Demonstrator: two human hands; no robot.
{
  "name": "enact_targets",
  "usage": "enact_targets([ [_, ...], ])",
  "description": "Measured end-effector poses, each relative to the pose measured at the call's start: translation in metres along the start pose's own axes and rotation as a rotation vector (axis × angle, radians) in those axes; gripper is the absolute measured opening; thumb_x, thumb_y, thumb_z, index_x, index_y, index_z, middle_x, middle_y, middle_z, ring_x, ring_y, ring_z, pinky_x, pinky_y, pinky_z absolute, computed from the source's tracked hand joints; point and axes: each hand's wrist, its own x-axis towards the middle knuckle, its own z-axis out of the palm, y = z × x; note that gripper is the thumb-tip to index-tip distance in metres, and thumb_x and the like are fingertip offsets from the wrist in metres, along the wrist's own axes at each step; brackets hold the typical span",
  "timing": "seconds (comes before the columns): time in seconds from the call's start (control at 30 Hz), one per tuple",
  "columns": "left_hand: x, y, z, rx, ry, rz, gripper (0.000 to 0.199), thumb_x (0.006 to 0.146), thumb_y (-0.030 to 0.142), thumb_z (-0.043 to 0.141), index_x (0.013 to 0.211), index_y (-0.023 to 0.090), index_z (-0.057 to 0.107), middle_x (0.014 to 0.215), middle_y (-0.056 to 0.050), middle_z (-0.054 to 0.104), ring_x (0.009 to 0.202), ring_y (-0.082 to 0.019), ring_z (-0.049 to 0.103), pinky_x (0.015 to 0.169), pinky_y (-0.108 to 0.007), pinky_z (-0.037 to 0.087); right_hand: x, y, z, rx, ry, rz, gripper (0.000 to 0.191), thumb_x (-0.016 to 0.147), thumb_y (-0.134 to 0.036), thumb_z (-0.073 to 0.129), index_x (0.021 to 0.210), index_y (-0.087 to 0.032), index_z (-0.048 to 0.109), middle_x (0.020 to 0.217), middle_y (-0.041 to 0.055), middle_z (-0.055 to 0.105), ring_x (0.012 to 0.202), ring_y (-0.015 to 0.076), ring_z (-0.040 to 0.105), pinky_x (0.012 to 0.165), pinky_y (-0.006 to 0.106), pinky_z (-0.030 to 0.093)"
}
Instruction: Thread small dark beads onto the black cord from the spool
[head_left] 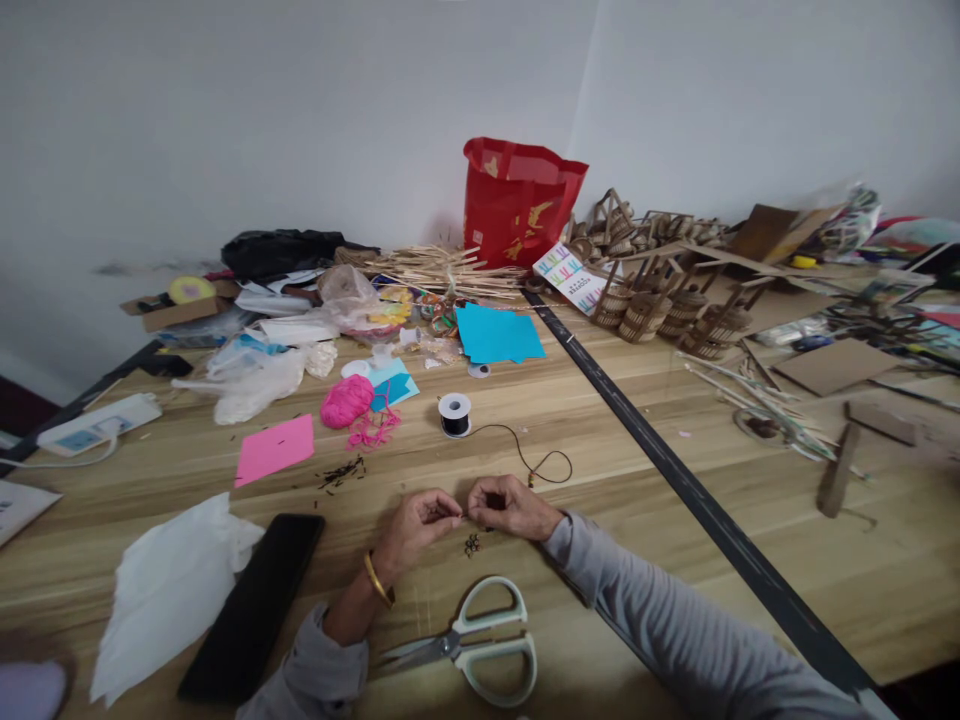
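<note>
My left hand (421, 527) and my right hand (510, 507) meet near the table's middle, fingertips pinched close together. What they hold is too small to make out. Just below them lies a small cluster of dark beads (472, 545). White-handled scissors (471, 640) rest nearer to me, blades pointing left. Beyond my hands stands a spool of black cord (454, 415), and its cord (517, 434) runs right into a loop that ends near my right hand. Short dark pieces (342, 473) are scattered to the upper left of my left hand.
A black phone (253, 607) and white tissue (172, 590) lie at the left. Pink yarn (347, 401), pink paper (275, 449) and blue sheets (500, 333) sit farther back. A red bag (517, 205) stands behind. Small wooden buckets (645, 312) and a wooden hammer-shaped piece (838, 470) are at right.
</note>
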Motion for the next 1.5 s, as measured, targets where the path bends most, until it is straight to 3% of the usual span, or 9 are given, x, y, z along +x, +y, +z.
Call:
enact_targets([
  [1.5,0.0003,-0.0018,0.0004,0.015,-0.003,0.000,0.015,0.060,0.023,0.070,0.068,0.011,0.063,0.063,-0.001,0.063,0.059,-0.012,0.054,0.058,-0.023,0.040,0.0007,-0.0001,-0.0002,-0.026,0.016,-0.018,0.029,0.077,-0.039,0.061,0.072,-0.010,0.057,0.061,-0.0009,0.049,0.055,0.0076,0.041,0.052,0.019,0.033],
])
